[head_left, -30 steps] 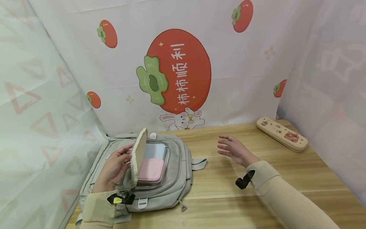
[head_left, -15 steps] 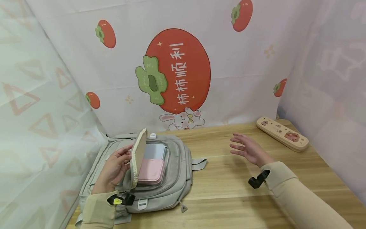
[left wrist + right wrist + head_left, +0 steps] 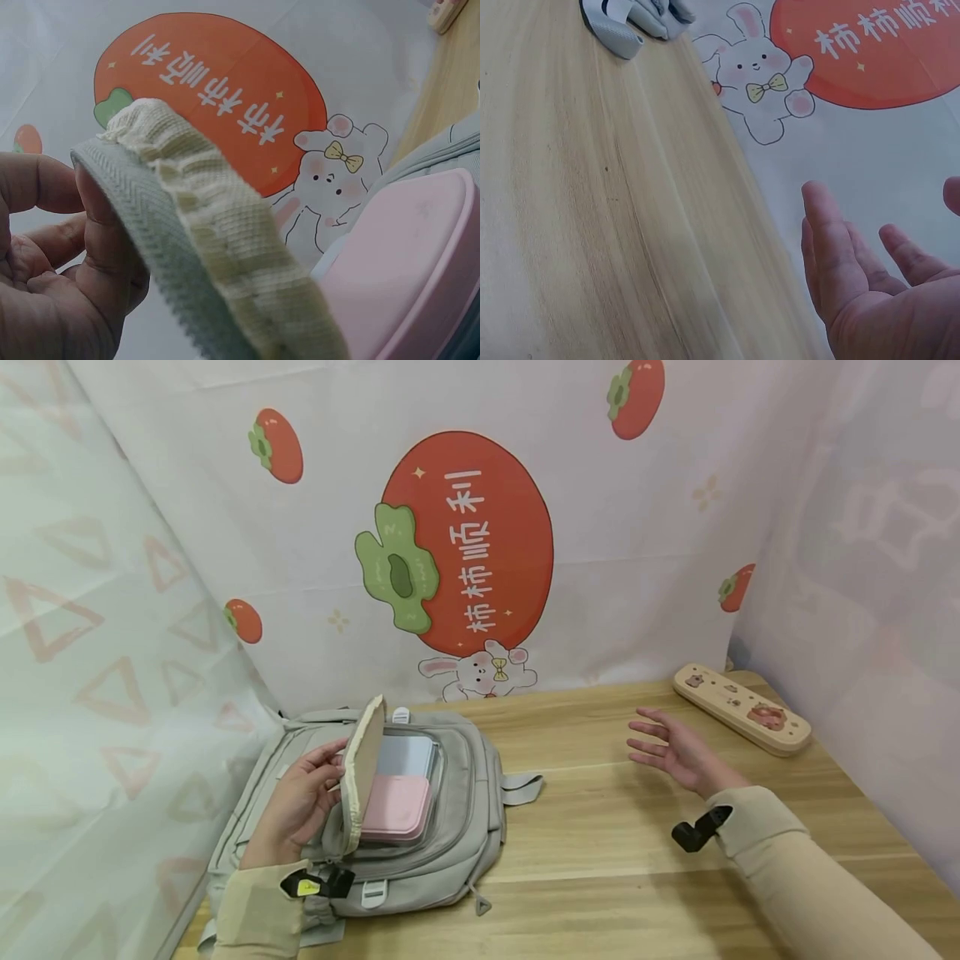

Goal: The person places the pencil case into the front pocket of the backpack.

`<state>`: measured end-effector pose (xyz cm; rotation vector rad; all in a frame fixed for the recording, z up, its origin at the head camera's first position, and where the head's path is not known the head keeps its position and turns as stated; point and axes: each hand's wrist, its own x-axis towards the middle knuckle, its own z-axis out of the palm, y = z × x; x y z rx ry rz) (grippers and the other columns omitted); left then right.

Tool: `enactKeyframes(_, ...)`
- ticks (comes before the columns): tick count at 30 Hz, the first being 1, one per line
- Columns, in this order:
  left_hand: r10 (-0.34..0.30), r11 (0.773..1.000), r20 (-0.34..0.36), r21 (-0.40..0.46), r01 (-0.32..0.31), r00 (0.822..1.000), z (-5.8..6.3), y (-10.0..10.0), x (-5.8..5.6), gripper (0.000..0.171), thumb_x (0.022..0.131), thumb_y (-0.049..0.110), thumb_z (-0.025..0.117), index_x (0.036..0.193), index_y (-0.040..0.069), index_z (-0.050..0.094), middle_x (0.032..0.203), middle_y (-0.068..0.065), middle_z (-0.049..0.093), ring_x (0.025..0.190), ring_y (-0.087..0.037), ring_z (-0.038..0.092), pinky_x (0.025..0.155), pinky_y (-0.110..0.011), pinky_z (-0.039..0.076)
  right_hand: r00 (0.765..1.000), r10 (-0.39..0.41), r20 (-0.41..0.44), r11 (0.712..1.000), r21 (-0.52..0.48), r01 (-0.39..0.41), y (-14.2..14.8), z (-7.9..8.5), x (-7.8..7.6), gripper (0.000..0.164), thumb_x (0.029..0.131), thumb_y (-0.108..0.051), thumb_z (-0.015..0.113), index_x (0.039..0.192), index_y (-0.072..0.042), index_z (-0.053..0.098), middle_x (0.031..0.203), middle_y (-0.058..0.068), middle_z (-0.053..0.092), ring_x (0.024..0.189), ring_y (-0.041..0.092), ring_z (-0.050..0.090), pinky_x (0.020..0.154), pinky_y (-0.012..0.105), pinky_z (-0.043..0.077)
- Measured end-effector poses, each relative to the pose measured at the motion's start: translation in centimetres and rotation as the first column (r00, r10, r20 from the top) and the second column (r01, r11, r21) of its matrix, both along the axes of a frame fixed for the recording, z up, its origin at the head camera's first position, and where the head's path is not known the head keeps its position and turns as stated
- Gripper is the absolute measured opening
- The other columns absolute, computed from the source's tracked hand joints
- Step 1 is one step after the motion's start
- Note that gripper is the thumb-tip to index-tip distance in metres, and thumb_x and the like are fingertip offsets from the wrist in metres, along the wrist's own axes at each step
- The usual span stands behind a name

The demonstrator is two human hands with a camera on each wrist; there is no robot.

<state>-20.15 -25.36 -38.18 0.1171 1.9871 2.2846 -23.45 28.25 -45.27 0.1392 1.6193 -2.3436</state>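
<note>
A grey backpack lies on the left of the wooden table, its front pocket unzipped. My left hand pinches the edge of the raised pocket flap; the left wrist view shows its zip teeth and a cream frilled lining. Inside the pocket sit a pink case, also large in the left wrist view, and a light blue flat thing behind it. My right hand hovers over the table with fingers spread and holds nothing. Nearest to it is a cream pencil case with printed cartoons, not touched.
A webbing strap sticks out from the backpack's right side, and a zip pull hangs at its front. Printed cloth walls the table at the back and on both sides.
My right hand has moved to the right, towards the pencil case. The left hand keeps the flap raised in the same place.
</note>
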Motion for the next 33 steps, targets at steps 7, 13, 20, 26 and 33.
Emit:
enactKeyframes(7,0.015,1.000,0.011,-0.001,-0.015,1.000,0.1,0.0,0.1,0.041,0.103,-0.007,0.048,0.118,0.024,0.070,0.101,-0.001,0.060,0.092,-0.011,0.066,0.069,-0.025,0.056,1.000,0.001,-0.009,1.000,-0.010,-0.001,1.3,-0.3,0.0,0.025,0.112,-0.037,0.043,0.134,-0.026,0.047,0.134,0.005,0.046,0.099,0.011,0.068,0.095,0.037,0.055)
enactKeyframes(13,0.008,1.000,0.000,0.009,-0.008,1.000,0.0,-0.1,0.1,0.041,0.103,-0.007,0.048,0.120,0.024,0.069,0.101,-0.001,0.061,0.092,-0.011,0.066,0.070,-0.025,0.057,1.000,-0.014,0.000,1.000,-0.021,0.014,2.6,-0.4,0.3,0.048,0.112,-0.034,0.043,0.156,-0.015,0.033,0.124,-0.001,0.054,0.098,0.011,0.069,0.094,0.036,0.056)
enactKeyframes(20,-0.001,1.000,-0.005,0.020,0.001,1.000,-0.2,-0.1,0.0,0.042,0.103,-0.008,0.047,0.118,0.024,0.070,0.101,-0.001,0.060,0.093,-0.011,0.067,0.072,-0.025,0.058,0.998,-0.054,0.013,0.998,-0.039,0.054,4.8,-0.3,0.8,0.050,0.111,-0.031,0.046,0.153,-0.011,0.030,0.119,-0.001,0.055,0.095,0.013,0.070,0.093,0.036,0.057)
enactKeyframes(26,0.007,1.000,0.015,-0.009,-0.006,1.000,0.2,0.1,-0.1,0.038,0.103,-0.006,0.049,0.122,0.021,0.068,0.102,-0.001,0.061,0.093,-0.011,0.066,0.070,-0.025,0.057,0.994,-0.102,0.035,0.982,-0.158,0.106,7.1,-0.8,1.6,0.012,0.110,-0.025,0.048,0.116,-0.021,0.057,0.106,-0.002,0.065,0.094,0.019,0.072,0.089,0.036,0.058)
enactKeyframes(33,0.007,1.000,0.018,-0.001,-0.007,1.000,0.0,-0.1,0.0,0.039,0.103,-0.007,0.049,0.121,0.021,0.069,0.100,-0.002,0.061,0.092,-0.011,0.067,0.071,-0.025,0.057,0.993,-0.116,0.012,0.993,0.006,0.116,9.4,-0.9,2.1,0.076,0.112,-0.026,0.042,0.163,-0.002,-0.008,0.132,0.015,0.047,0.090,0.009,0.068,0.089,0.031,0.057)
